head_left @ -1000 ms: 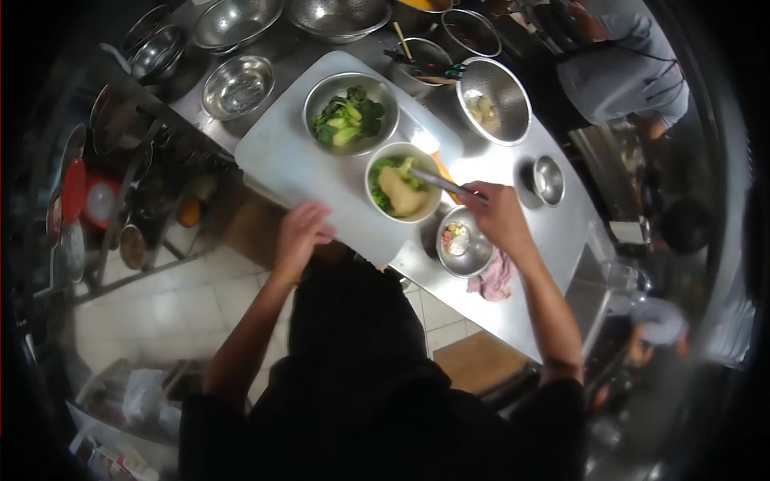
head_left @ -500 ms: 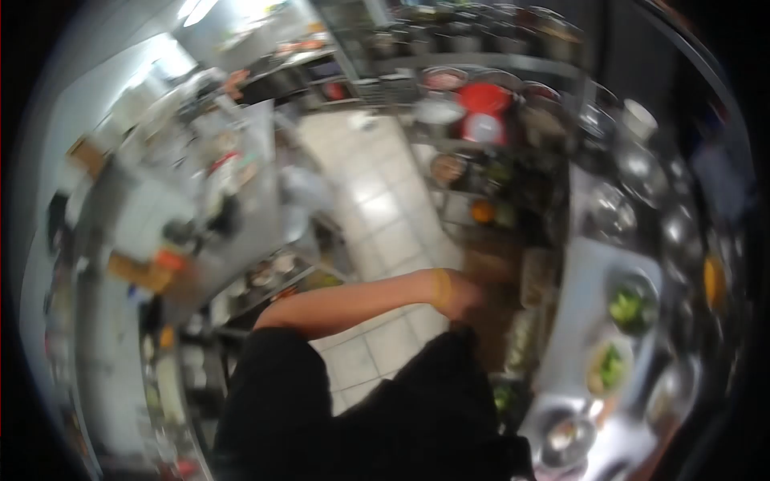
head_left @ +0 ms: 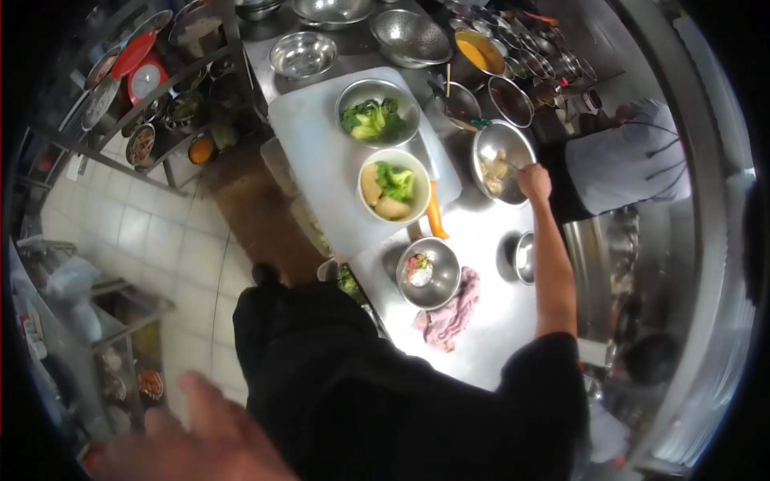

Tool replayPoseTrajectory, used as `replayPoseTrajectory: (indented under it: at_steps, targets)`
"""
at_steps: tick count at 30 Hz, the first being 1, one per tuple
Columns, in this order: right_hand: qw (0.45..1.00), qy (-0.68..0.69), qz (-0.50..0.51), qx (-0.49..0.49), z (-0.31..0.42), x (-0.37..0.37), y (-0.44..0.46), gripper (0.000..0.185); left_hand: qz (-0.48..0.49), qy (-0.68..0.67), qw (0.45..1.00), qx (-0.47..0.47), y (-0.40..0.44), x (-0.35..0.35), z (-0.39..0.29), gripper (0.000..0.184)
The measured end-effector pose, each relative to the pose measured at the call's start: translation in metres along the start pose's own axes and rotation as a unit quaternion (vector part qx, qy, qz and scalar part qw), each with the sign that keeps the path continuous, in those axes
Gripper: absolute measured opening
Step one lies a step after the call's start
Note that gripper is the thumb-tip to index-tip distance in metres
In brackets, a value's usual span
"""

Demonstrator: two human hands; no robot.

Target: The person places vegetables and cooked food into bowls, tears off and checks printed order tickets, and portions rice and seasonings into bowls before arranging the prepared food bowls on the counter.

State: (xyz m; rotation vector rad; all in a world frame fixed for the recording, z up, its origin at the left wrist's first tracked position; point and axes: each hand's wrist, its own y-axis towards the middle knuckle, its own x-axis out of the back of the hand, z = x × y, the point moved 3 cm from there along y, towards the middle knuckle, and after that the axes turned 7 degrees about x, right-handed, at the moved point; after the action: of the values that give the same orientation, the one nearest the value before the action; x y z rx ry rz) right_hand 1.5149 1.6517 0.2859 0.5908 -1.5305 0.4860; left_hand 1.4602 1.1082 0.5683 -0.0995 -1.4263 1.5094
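Observation:
My right hand (head_left: pixel 535 183) is at the near rim of a steel bowl (head_left: pixel 481 144) with pale cooked-looking pieces (head_left: pixel 494 170) in it. Its fingers are closed around what looks like a thin metal utensil dipping into the bowl. Low at the left, my left hand (head_left: pixel 196 445) is large and blurred, held away from the counter, its fingers apart with nothing visible in them. Beside the right-hand bowl, on a white cutting board (head_left: pixel 313 176), stand a steel bowl of broccoli (head_left: pixel 373 120) and a white bowl (head_left: pixel 361 180) holding broccoli and pale pieces.
A steel bowl (head_left: pixel 443 297) with white and coloured bits sits near a pink cloth (head_left: pixel 453 317). An orange-handled knife (head_left: pixel 435 212) lies at the board's edge. Colanders (head_left: pixel 411 38) and a yellow-filled pot (head_left: pixel 479 52) stand behind. Another person in a white top (head_left: pixel 626 164) works at right.
My view has swung right from the aisle to the counter. My left arm has moved from mid-view to the lower left. My right hand now shows at the bowl of pale pieces.

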Motion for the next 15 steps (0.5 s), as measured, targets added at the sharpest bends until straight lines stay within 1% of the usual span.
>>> replayPoseTrajectory:
  at_steps: [1, 2, 3, 5, 6, 7, 9, 11, 13, 14, 15]
  targets:
    - [1.000, 0.022, 0.012, 0.013, 0.007, 0.012, -0.007, 0.029, 0.022, 0.006, 1.000, -0.013, 0.003, 0.003, -0.002, 0.034]
    - [0.997, -0.051, -0.045, 0.022, -0.004, 0.008, -0.001, 0.027, 0.028, 0.013, 0.999, -0.021, 0.004, 0.003, -0.004, 0.036]
    - [0.994, 0.038, -0.064, 0.075, -0.014, 0.018, -0.003, 0.023, 0.042, 0.010, 0.998, -0.036, 0.003, 0.002, -0.001, 0.038]
    - [0.990, 0.078, -0.060, 0.102, 0.001, 0.053, -0.029, 0.020, 0.074, 0.027, 0.995, -0.061, 0.008, 0.007, -0.003, 0.041]
    - [0.981, 0.117, -0.062, 0.139, 0.011, 0.065, -0.036, 0.023, 0.085, 0.028, 0.994, -0.068, 0.010, 0.009, -0.003, 0.043]
    - [0.982, 0.124, -0.065, 0.128, 0.021, 0.078, -0.051, 0.023, 0.091, 0.040, 0.992, -0.074, 0.012, 0.011, -0.003, 0.045]
    - [0.959, 0.245, 0.016, 0.139, 0.056, 0.096, -0.073, 0.025, 0.100, 0.065, 0.990, -0.072, 0.013, 0.014, -0.005, 0.049]
    - [0.934, 0.282, 0.064, 0.209, 0.087, 0.093, -0.093, 0.024, 0.132, 0.060, 0.986, -0.086, 0.017, 0.013, -0.007, 0.053]
    - [0.922, 0.263, 0.091, 0.269, 0.123, 0.090, -0.117, 0.023, 0.187, 0.063, 0.975, -0.104, 0.023, 0.011, -0.005, 0.057]
    - [0.922, 0.232, 0.124, 0.285, 0.134, 0.078, -0.124, 0.023, 0.208, 0.066, 0.971, -0.102, 0.023, 0.012, -0.004, 0.058]
    - [0.919, 0.202, 0.142, 0.307, 0.141, 0.070, -0.122, 0.024, 0.210, 0.068, 0.970, -0.100, 0.021, 0.011, -0.004, 0.060]
